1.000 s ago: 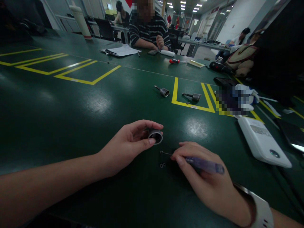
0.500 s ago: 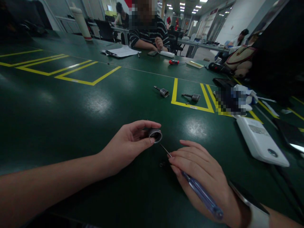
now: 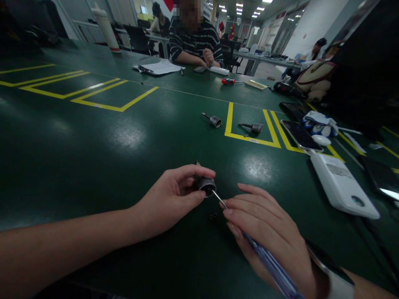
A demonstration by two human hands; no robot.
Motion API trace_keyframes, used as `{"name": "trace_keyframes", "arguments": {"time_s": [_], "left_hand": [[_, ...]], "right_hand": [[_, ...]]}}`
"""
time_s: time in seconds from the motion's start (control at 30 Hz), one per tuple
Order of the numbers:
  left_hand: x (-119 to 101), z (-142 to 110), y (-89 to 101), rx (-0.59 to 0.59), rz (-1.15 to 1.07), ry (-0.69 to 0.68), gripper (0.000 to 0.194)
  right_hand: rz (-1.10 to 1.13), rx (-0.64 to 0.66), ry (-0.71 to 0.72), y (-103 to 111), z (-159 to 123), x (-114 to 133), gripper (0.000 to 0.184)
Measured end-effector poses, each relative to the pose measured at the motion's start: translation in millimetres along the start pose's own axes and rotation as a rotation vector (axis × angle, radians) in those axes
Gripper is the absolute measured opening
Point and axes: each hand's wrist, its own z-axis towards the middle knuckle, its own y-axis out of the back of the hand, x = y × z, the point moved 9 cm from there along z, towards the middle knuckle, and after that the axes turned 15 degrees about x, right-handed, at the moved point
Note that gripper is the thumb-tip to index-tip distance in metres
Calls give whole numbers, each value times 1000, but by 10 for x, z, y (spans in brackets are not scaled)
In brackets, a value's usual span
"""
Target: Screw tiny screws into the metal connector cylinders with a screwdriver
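Green tabletop (image 3: 77, 178) | left hand (image 3: 174, 193) curled round cup (image 3: 207, 182) | right hand (image 3: 271, 228) pinching screwdriver (image 3: 273, 266)

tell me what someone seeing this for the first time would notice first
The eye would probably go first to the screwdriver in the right hand, its tip at the mouth of the metal cup held by the left hand, front and centre. Next might come the yellow tape on the green table beyond, and the white device at the right.
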Motion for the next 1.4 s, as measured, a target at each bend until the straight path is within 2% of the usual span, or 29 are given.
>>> {"name": "trace_keyframes", "arguments": {"time_s": [0.2, 0.33, 0.6, 0.93, 1.13, 1.4], "left_hand": [[-4, -5, -3, -27, 39, -12, 28], [-12, -1, 2, -60, 68, -33, 25], [-32, 15, 47, -126, 69, -50, 21], [-24, -4, 54, -129, 60, -52, 22], [-32, 1, 78, -127, -2, -46, 22], [-26, -15, 84, -118, -95, -48, 20]], "right_hand": [[-75, -88, 33, 46, 24, 75, 14], [-93, -76, 47, 38, 39, 117, 15], [0, -131, 19, 92, 15, 112, 11], [26, -101, 16, 56, -2, 55, 13], [85, -113, 69, 129, 34, 31, 15], [174, -96, 19, 157, 63, -47, 16]]}}
